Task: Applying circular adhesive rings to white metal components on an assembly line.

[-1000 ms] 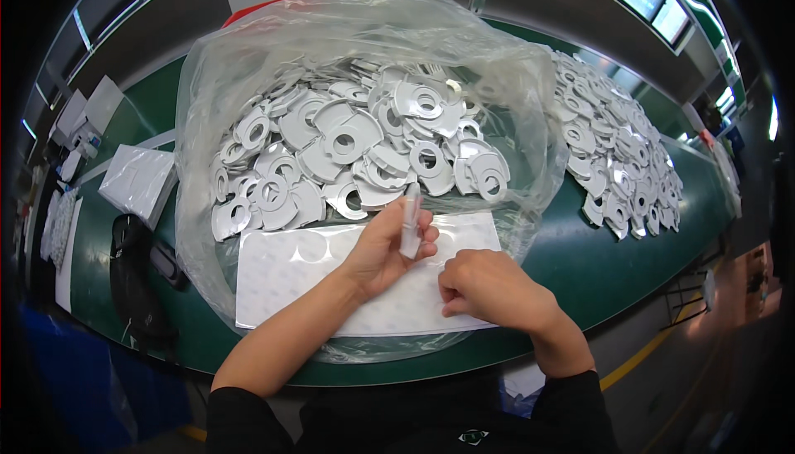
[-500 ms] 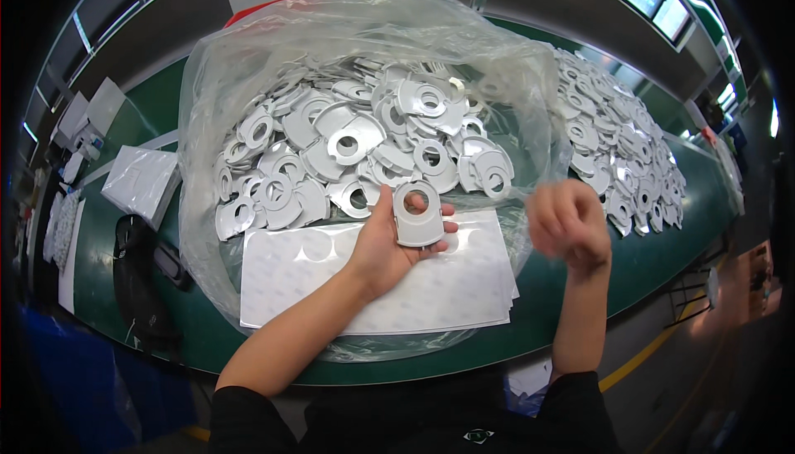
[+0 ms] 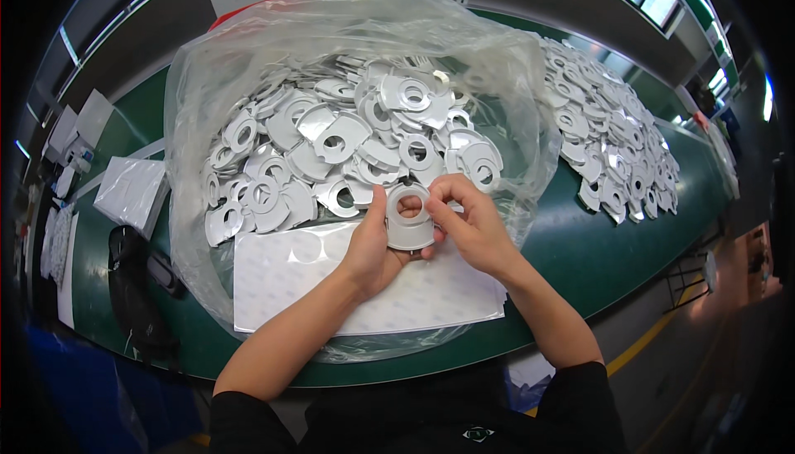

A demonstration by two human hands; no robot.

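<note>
My left hand (image 3: 368, 248) is closed round a light grey plastic part (image 3: 410, 234), a rounded plate with a large round hole, held tilted toward me. Fingertips of that hand show through the hole and past the lower right edge. At the part's upper right rim, the thumb and fingers of my right hand (image 3: 474, 226) are pinched together; whatever is between them is too small to make out. Under both hands lies a stack of white sheets (image 3: 290, 292) with round see-through spots along its far edge. Beyond it, a clear plastic bag (image 3: 195, 123) holds a heap of similar grey parts (image 3: 335, 143).
Another pile of grey parts (image 3: 621, 143) lies on the green table (image 3: 571, 259) at the right. To the left are a white wrapped package (image 3: 132, 193), a black pouch-like item (image 3: 137, 297) and a small dark object (image 3: 166, 274). The bag's film spreads under the sheets.
My right hand has come in from the right and now touches the part's rim. The left hand still holds the part. The whole view has shifted slightly.
</note>
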